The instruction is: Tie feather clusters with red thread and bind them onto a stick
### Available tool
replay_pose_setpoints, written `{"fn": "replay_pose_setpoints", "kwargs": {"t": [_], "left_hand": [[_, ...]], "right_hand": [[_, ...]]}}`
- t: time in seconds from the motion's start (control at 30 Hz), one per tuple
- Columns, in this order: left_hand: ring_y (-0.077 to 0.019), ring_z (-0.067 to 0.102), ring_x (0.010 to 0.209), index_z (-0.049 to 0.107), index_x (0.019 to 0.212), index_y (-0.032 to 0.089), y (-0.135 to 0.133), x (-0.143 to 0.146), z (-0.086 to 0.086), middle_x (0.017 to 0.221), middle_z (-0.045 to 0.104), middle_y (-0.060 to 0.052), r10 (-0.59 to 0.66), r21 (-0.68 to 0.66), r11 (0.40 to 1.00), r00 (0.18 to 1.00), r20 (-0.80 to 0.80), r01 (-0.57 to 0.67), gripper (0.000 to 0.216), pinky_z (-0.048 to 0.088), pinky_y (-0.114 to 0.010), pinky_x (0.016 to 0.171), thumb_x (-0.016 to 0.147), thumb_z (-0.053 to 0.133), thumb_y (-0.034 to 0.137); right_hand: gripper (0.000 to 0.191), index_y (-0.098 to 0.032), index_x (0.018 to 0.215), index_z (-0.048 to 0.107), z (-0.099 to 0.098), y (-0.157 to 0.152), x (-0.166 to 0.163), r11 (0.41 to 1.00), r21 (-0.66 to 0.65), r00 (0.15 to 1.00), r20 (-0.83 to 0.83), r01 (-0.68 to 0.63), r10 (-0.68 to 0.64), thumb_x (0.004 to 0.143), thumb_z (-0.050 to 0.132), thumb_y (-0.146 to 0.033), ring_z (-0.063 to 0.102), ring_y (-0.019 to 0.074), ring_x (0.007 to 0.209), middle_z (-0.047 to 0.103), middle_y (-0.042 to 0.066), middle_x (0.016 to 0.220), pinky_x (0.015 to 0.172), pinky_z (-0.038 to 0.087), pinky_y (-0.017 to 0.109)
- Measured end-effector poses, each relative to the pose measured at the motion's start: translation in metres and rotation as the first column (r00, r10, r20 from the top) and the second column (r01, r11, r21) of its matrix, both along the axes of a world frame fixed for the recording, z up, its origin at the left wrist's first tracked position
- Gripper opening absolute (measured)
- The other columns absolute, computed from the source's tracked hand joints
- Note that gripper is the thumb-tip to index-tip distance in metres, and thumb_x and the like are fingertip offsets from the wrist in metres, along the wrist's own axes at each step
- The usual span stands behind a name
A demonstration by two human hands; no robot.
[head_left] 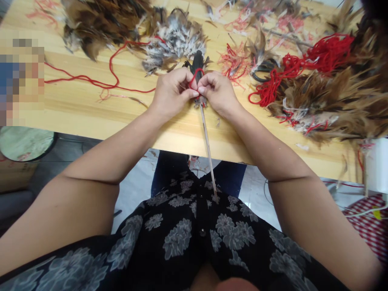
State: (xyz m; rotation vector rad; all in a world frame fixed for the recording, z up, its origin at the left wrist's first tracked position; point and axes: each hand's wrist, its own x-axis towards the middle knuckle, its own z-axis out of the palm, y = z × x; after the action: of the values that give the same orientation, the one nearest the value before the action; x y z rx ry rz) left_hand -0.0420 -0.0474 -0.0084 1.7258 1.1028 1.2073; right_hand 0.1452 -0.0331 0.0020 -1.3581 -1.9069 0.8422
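Observation:
Both hands meet at the middle of the table around a thin stick [207, 149] with dark feathers [198, 60] at its far end. The stick's near end reaches back towards my body. My left hand [177, 89] pinches red string [197, 72] where it loops over the feathered end. Close against it, my right hand [216, 91] is also closed at the string, thumb and fingertips together. A long piece of the red cord [133, 88] trails off to the left across the table. Just what each fingertip presses on is partly hidden.
Brown feather bundles lie at the back left [103, 24] and right [339, 101]. Beyond my hands are grey-white feathers [178, 40]. A red string heap [329, 50] and black-handled scissors [265, 68] lie to the right. A round-topped stool [27, 141] stands at left.

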Motion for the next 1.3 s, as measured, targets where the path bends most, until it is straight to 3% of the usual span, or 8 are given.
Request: {"fn": "replay_pose_setpoints", "kwargs": {"t": [0.23, 0.37, 0.5, 0.6, 0.7, 0.93, 1.07, 1.3], "left_hand": [[-0.0252, 0.061, 0.097, 0.065, 0.088, 0.026, 0.007, -0.014, -0.009, 0.08, 0.067, 0.0, 0.017, -0.058, 0.998, 1.0, -0.005, -0.018, 0.042, 0.047, -0.045, 0.092, 0.097, 0.101, 0.047], [-0.023, 0.057, 0.091, 0.067, 0.084, 0.024, 0.011, -0.028, -0.015, 0.077, 0.062, 0.0, 0.049, -0.079, 0.995, 0.994, -0.1, -0.057, 0.043, 0.046, -0.045, 0.093, 0.091, 0.106, 0.041], [-0.0243, 0.054, 0.087, 0.069, 0.078, 0.025, 0.01, -0.031, -0.015, 0.077, 0.066, -0.003, 0.036, -0.037, 0.999, 0.992, -0.125, -0.04, 0.041, 0.046, -0.046, 0.089, 0.087, 0.106, 0.039], [-0.0224, 0.053, 0.084, 0.069, 0.079, 0.024, 0.005, -0.028, -0.009, 0.075, 0.067, -0.002, 0.02, -0.089, 0.996, 0.995, -0.102, -0.029, 0.038, 0.045, -0.045, 0.085, 0.09, 0.104, 0.035], [-0.0189, 0.053, 0.081, 0.072, 0.086, 0.022, 0.002, -0.024, -0.004, 0.081, 0.073, -0.001, 0.016, -0.138, 0.99, 0.997, -0.072, -0.026, 0.038, 0.046, -0.043, 0.083, 0.093, 0.105, 0.038], [-0.0254, 0.067, 0.08, 0.075, 0.084, 0.026, 0.016, -0.016, -0.019, 0.087, 0.08, -0.007, -0.031, -0.056, 0.997, 0.973, 0.229, 0.045, 0.076, 0.054, -0.045, 0.081, 0.068, 0.106, 0.093], [-0.0293, 0.07, 0.082, 0.075, 0.09, 0.032, 0.025, -0.017, -0.027, 0.089, 0.079, -0.007, -0.056, -0.069, 0.995, 0.98, 0.193, 0.07, 0.071, 0.06, -0.051, 0.084, 0.073, 0.1, 0.096], [-0.0296, 0.07, 0.089, 0.073, 0.087, 0.031, 0.015, -0.017, -0.014, 0.088, 0.075, -0.006, 0.005, -0.144, 0.989, 0.976, 0.216, 0.027, 0.065, 0.057, -0.048, 0.088, 0.075, 0.108, 0.084]], "right_hand": [[0.015, -0.026, 0.088, 0.066, -0.003, 0.005, 0.004, 0.998, 0.067, 0.999, 0.051, -0.008, 0.005, 0.103, 0.066, -0.022, 0.071, 0.028, 0.112, 0.074, 0.008, 0.102, 0.11, 0.062, 0.045], [0.019, -0.027, 0.081, 0.062, -0.009, 0.019, 0.027, 0.995, 0.079, 0.988, 0.142, 0.054, -0.065, 0.097, 0.064, -0.016, 0.072, 0.0301, 0.106, 0.074, 0.01, 0.105, 0.104, 0.062, 0.049], [0.033, -0.03, 0.075, 0.057, -0.024, 0.037, 0.051, 0.996, 0.084, 0.989, 0.147, -0.028, 0.015, 0.099, 0.075, -0.044, 0.068, 0.0313, 0.098, 0.07, 0.008, 0.089, 0.097, 0.062, 0.051], [0.04, -0.03, 0.072, 0.054, -0.026, 0.042, 0.057, 0.997, 0.053, 0.988, 0.149, -0.051, 0.043, 0.1, 0.076, -0.049, 0.065, 0.0285, 0.093, 0.067, 0.007, 0.084, 0.099, 0.061, 0.051], [0.041, -0.03, 0.072, 0.054, -0.018, 0.037, 0.056, 0.997, 0.042, 0.99, 0.128, -0.06, 0.055, 0.1, 0.078, -0.048, 0.066, 0.0272, 0.093, 0.067, 0.006, 0.08, 0.103, 0.061, 0.051], [0.015, -0.028, 0.097, 0.074, 0.015, 0.008, 0.042, 0.996, 0.047, 0.991, 0.119, -0.074, 0.068, 0.099, 0.084, -0.039, 0.072, 0.0253, 0.091, 0.077, 0.003, 0.088, 0.1, 0.063, 0.046], [0.013, -0.025, 0.111, 0.081, 0.035, -0.012, 0.027, 0.993, 0.105, 0.972, 0.235, -0.054, 0.029, 0.1, 0.077, -0.02, 0.077, 0.0276, 0.114, 0.082, 0.007, 0.111, 0.111, 0.06, 0.044], [0.017, -0.021, 0.116, 0.084, 0.026, -0.011, 0.024, 0.998, 0.055, 0.966, 0.257, -0.004, -0.01, 0.1, 0.081, -0.025, 0.078, 0.0299, 0.111, 0.081, 0.007, 0.098, 0.105, 0.06, 0.044]]}}
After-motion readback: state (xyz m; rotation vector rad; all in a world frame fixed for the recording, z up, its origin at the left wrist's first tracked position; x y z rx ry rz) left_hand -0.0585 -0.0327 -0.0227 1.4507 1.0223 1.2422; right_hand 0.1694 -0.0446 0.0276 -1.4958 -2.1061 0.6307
